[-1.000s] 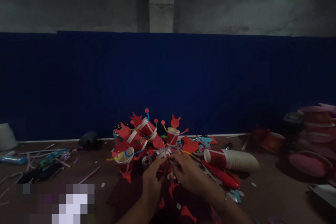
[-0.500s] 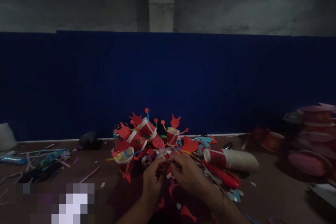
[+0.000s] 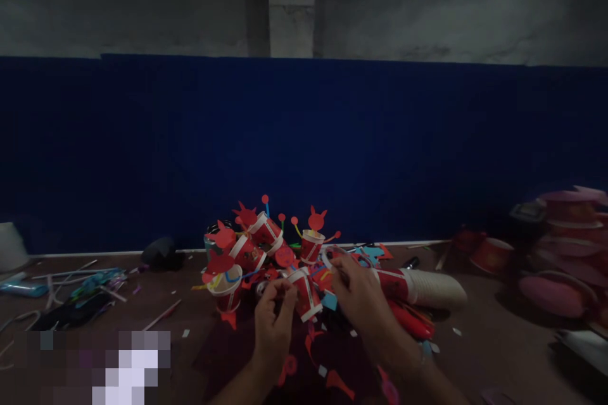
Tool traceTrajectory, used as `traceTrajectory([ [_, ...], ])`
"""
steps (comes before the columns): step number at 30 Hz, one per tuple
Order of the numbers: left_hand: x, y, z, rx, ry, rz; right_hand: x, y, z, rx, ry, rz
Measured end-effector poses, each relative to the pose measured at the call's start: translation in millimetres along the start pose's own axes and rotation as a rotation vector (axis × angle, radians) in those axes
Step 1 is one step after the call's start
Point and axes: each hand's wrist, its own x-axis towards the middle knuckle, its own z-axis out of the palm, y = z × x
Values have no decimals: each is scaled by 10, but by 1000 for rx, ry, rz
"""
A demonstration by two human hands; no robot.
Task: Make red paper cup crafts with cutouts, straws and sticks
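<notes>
My right hand (image 3: 356, 291) is closed on a pale ring that looks like a roll of clear tape (image 3: 327, 257), above the paper scraps. To its left, my left hand (image 3: 274, 316) is in a pinch, thumb against fingers; anything between the fingertips is too small to make out. A red paper cup (image 3: 304, 294) with a white rim lies tilted between the two hands, close to the left fingertips. Behind the hands stand and lean several red cup figures (image 3: 249, 253) with red paper heads and coloured arms ending in red discs.
A stack of paper cups (image 3: 434, 289) lies on its side at the right, by a red pouch-like item (image 3: 411, 319). Red paper scraps (image 3: 339, 385) litter the front. Coloured strips (image 3: 97, 281) lie at left; more red cups (image 3: 494, 254) are far right. A blue panel (image 3: 304, 152) stands behind.
My hands have come apart. The right one has moved right and up with the tape roll, while the left has shifted slightly down. The cup between them is now in plain view.
</notes>
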Motion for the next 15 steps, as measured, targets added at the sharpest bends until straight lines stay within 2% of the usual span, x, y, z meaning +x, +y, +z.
traceTrajectory([
  [1,16,-9,14,-59,2,-59,36,83,-14,-97,-54,30],
  [3,52,-43,39,-203,-7,-186,81,237,1,-317,-249,89],
  [6,98,-94,59,-392,-31,-340,70,365,93,-366,-337,130],
  [9,108,-84,64,-471,-50,-434,42,339,177,-338,-334,107],
  [10,103,-66,66,-480,-39,-463,41,305,194,-272,-312,86],
  [12,86,-22,76,-495,4,-522,46,217,223,0,-267,60],
  [15,63,21,94,-534,29,-581,45,90,269,481,-252,130],
])
